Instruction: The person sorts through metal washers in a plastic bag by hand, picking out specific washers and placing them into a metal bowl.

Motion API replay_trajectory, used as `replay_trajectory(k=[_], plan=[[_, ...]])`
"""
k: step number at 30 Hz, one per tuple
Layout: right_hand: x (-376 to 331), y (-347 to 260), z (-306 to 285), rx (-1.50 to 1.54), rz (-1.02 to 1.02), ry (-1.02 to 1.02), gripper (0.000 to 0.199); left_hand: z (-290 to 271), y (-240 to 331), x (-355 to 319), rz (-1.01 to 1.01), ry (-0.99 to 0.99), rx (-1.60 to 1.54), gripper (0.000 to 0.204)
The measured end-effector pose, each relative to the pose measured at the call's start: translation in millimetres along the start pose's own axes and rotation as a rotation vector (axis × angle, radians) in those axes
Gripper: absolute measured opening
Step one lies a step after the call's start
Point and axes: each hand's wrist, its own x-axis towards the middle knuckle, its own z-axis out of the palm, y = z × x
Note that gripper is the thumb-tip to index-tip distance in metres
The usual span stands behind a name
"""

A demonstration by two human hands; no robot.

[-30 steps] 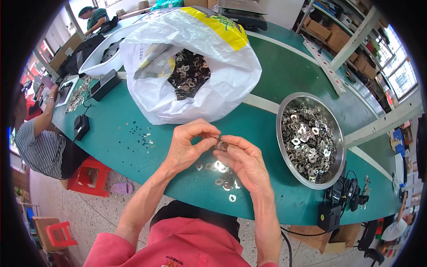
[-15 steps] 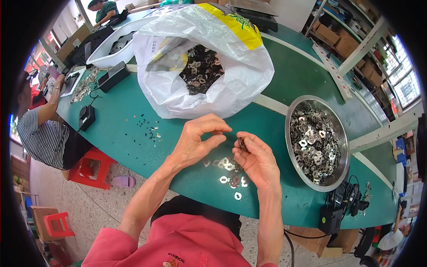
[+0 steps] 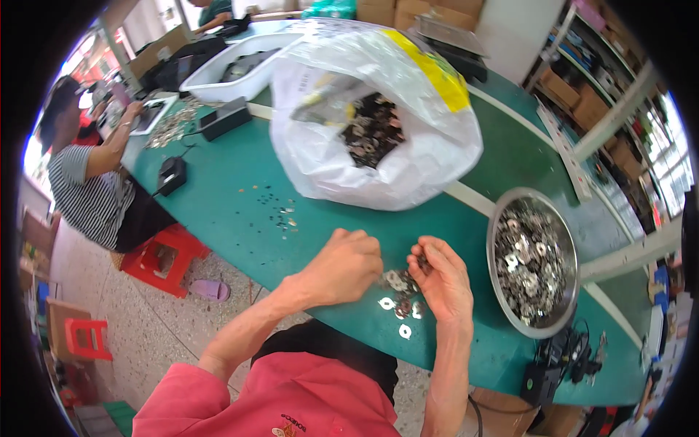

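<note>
The right hand (image 3: 445, 286) pinches metal pieces (image 3: 422, 263); the left hand (image 3: 341, 268) curls, contents hidden; a light, steady pinch suits them.

I see a passable lane of green tabletop (image 3: 437, 222) running between the front of the white sack (image 3: 378, 186) and my left hand (image 3: 346, 266) and right hand (image 3: 444, 280), with the sack's bulk blocking any low reach straight back. On the right, the steel bowl (image 3: 492, 255) bars me, leaving only a narrow gap beside the right hand. Flat metal pieces (image 3: 397, 280) crowd the surface between my hands, while small dark bits (image 3: 273, 207) dot the stretch farther left.
</note>
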Motion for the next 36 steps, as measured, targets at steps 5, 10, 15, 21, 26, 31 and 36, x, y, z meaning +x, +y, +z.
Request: replay_trajectory(k=[5, 10, 15, 21, 26, 31, 36], plan=[[-4.4, 4.4, -10.2, -0.013, -0.055, 0.004, 0.022, 10.9, 5.1, -6.1, 0.03, 0.07, 0.06, 0.009], [-3.6, 8.5, -21.6, -0.075, -0.021, -0.081, 0.022, 17.6, 12.3, -17.3, 0.048, 0.037, 0.134, 0.012], [-6.1, 3.3, -10.4, -0.172, 0.021, -0.045, 0.02, 25.0, 10.5, -19.6, 0.007, 0.129, 0.058, 0.007], [-12.3, 1.2, 4.1, -0.203, -0.001, -0.118, 0.024, 15.7, 18.8, 13.1, -0.029, 0.458, -0.168, 0.006], [-18.7, 0.6, 19.3, 0.031, 0.056, -0.08, 0.025, 19.4, 29.2, 27.7, 0.044, 0.52, -0.139, 0.005], [-4.4, 9.9, -2.7, 0.041, 0.006, -0.194, 0.027, 19.1, 24.2, 29.9, 0.096, 0.586, -0.146, 0.011], [0.2, 9.1, -8.9, 0.136, 0.013, -0.137, 0.026, 7.7, 17.5, 42.1, 0.1, 0.549, -0.182, 0.012]])
